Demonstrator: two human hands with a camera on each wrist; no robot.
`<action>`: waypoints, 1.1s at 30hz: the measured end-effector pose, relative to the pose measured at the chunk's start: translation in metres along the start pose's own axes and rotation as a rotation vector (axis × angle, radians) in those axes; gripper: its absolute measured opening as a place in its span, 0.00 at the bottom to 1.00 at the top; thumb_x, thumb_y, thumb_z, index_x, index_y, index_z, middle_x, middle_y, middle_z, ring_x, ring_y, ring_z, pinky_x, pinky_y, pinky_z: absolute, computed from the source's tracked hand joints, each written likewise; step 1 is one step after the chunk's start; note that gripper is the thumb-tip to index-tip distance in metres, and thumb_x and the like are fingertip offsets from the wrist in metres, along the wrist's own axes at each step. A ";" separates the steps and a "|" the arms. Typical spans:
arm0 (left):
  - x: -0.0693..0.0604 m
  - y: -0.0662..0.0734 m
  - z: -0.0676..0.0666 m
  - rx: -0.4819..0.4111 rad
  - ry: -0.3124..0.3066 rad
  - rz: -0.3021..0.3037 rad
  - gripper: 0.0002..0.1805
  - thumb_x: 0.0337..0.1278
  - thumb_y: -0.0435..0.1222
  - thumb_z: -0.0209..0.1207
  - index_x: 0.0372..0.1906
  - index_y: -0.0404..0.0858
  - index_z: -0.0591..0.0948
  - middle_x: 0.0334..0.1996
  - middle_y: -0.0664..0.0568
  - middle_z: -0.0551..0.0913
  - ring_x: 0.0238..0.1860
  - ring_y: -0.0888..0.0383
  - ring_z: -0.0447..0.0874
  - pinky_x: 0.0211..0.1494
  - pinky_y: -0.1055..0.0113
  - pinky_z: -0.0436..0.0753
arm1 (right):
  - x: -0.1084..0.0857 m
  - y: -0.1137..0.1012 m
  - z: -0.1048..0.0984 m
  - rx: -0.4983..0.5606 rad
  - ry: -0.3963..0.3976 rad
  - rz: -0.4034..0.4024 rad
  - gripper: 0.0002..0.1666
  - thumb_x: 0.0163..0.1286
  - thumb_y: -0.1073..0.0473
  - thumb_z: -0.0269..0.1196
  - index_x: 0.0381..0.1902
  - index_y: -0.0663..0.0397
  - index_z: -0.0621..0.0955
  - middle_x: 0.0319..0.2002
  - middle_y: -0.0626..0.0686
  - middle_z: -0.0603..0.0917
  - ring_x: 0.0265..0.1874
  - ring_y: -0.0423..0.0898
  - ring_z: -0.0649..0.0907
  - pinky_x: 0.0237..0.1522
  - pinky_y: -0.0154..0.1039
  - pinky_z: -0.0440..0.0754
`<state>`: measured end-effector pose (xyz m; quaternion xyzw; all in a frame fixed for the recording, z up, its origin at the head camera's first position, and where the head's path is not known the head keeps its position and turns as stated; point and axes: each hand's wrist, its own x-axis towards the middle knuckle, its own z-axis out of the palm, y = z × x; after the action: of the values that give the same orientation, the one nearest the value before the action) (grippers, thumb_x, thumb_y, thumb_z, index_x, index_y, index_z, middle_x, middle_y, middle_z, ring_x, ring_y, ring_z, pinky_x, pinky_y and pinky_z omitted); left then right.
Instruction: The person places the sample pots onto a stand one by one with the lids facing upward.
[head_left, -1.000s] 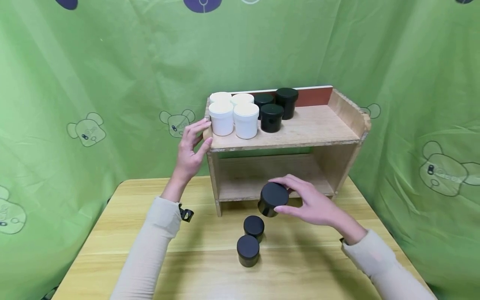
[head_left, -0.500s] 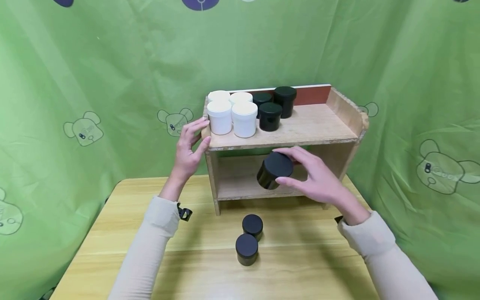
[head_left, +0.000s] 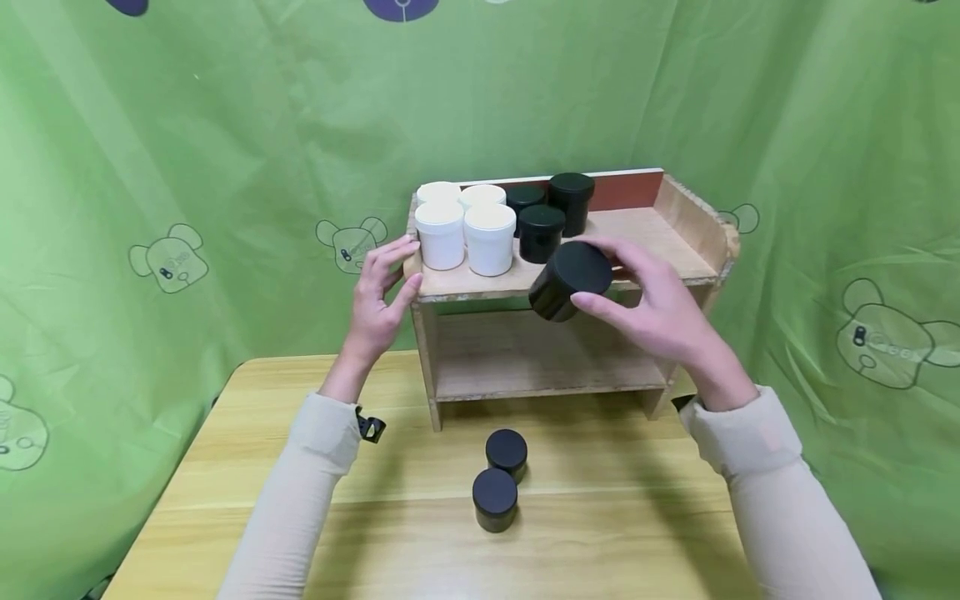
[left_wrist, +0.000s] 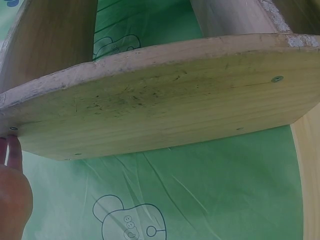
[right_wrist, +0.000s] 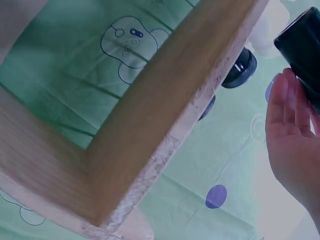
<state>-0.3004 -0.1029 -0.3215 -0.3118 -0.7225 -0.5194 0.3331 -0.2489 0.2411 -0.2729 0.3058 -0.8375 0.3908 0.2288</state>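
My right hand (head_left: 663, 312) grips a black lidded jar (head_left: 572, 279) between thumb and fingers, tilted, just in front of the shelf's upper board. In the right wrist view the same black jar (right_wrist: 305, 50) lies against the fingers. My left hand (head_left: 377, 300) rests on the left side panel of the wooden shelf (head_left: 615, 258); its fingertips touch the outer face of that panel (left_wrist: 165, 110) in the left wrist view. Several white jars (head_left: 491, 242) stand at the upper board's left end, with black jars (head_left: 542, 233) beside them.
Two black jars (head_left: 495, 497) stand close together on the wooden table (head_left: 405, 533) in front of the shelf. The upper board's right part (head_left: 645, 237) is bare up to the end panel. A lower board (head_left: 517, 367) lies beneath. Green curtain (head_left: 247, 125) hangs behind.
My right hand has lifted the black jar from just above the table, past the lower board, up to the upper board's front edge. The left hand has stayed on the side panel.
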 end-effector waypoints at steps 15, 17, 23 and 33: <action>0.000 0.001 0.000 0.005 -0.003 0.003 0.21 0.69 0.24 0.58 0.65 0.25 0.75 0.69 0.31 0.70 0.71 0.36 0.71 0.75 0.44 0.76 | 0.035 0.004 -0.014 0.045 0.165 0.108 0.33 0.67 0.57 0.71 0.70 0.50 0.77 0.58 0.52 0.80 0.51 0.39 0.77 0.50 0.25 0.77; 0.000 0.000 0.000 0.007 -0.002 0.002 0.21 0.69 0.24 0.58 0.65 0.26 0.75 0.69 0.31 0.70 0.71 0.37 0.70 0.75 0.44 0.76 | 0.039 0.006 -0.016 0.045 0.186 0.117 0.33 0.67 0.56 0.71 0.70 0.50 0.77 0.57 0.51 0.81 0.50 0.39 0.77 0.49 0.25 0.78; 0.000 0.001 -0.001 0.004 -0.002 0.008 0.21 0.69 0.24 0.58 0.65 0.26 0.75 0.69 0.31 0.70 0.71 0.37 0.70 0.75 0.44 0.76 | 0.050 0.008 -0.021 0.029 0.243 0.147 0.34 0.67 0.55 0.72 0.69 0.50 0.78 0.52 0.44 0.80 0.48 0.37 0.78 0.49 0.27 0.80; 0.000 -0.001 0.000 0.003 -0.004 0.013 0.21 0.69 0.24 0.58 0.65 0.26 0.75 0.69 0.32 0.70 0.71 0.37 0.70 0.75 0.44 0.76 | 0.061 0.020 -0.029 -0.015 0.277 0.260 0.36 0.68 0.45 0.71 0.71 0.43 0.76 0.53 0.43 0.78 0.46 0.36 0.77 0.51 0.28 0.77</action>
<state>-0.3011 -0.1031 -0.3216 -0.3170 -0.7219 -0.5154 0.3358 -0.3015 0.2537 -0.2286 0.1366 -0.8333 0.4493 0.2916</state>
